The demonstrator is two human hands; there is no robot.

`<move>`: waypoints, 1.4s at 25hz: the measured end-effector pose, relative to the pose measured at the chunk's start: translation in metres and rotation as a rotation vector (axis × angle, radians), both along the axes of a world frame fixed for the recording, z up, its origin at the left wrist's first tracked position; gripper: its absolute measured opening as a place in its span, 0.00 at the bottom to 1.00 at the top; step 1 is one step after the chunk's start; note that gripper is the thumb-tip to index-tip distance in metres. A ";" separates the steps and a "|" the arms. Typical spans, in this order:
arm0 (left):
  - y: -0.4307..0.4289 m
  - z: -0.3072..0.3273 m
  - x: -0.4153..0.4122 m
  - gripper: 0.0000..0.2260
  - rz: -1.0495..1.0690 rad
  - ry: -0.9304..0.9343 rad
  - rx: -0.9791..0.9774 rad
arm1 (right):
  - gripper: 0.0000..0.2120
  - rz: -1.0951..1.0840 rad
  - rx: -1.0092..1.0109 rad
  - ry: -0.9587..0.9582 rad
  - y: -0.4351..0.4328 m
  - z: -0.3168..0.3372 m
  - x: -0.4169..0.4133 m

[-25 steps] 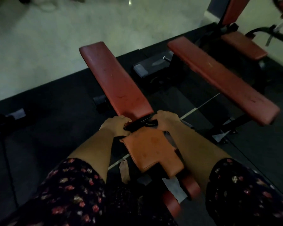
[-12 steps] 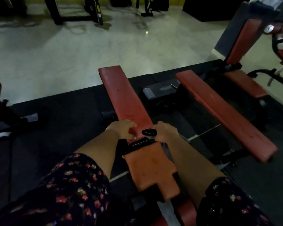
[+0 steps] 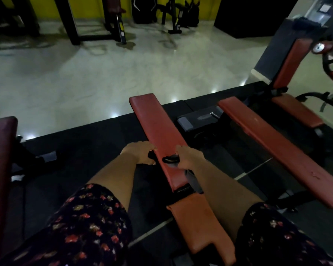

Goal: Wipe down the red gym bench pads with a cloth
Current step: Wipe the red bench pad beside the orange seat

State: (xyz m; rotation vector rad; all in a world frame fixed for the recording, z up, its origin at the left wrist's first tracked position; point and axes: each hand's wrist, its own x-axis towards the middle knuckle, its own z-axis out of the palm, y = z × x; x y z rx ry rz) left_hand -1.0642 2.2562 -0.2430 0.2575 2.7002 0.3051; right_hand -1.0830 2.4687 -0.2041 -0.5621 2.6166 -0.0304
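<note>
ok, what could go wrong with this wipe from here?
1. The dark cloth shows only by the left hand and right hand, at the edges of the back pad; the centre strip may go unwiped.
2. The pad's far end lies well ahead; reach may fall short.

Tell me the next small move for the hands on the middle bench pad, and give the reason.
Probably slide both hands along the long red pad toward its far end. The right hand grips a dark cloth on the pad, the left hand seems to pinch its other end, and a long stretch lies beyond them.
</note>
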 end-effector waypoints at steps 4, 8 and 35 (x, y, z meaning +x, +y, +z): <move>-0.077 0.007 -0.018 0.31 0.064 0.008 0.048 | 0.20 0.006 0.030 0.018 -0.072 0.002 -0.027; -0.145 0.012 -0.025 0.31 0.116 0.023 0.049 | 0.18 0.019 0.000 0.042 -0.136 0.003 -0.044; -0.377 0.028 -0.251 0.28 0.275 0.004 -0.013 | 0.13 0.073 0.016 0.062 -0.351 0.000 -0.307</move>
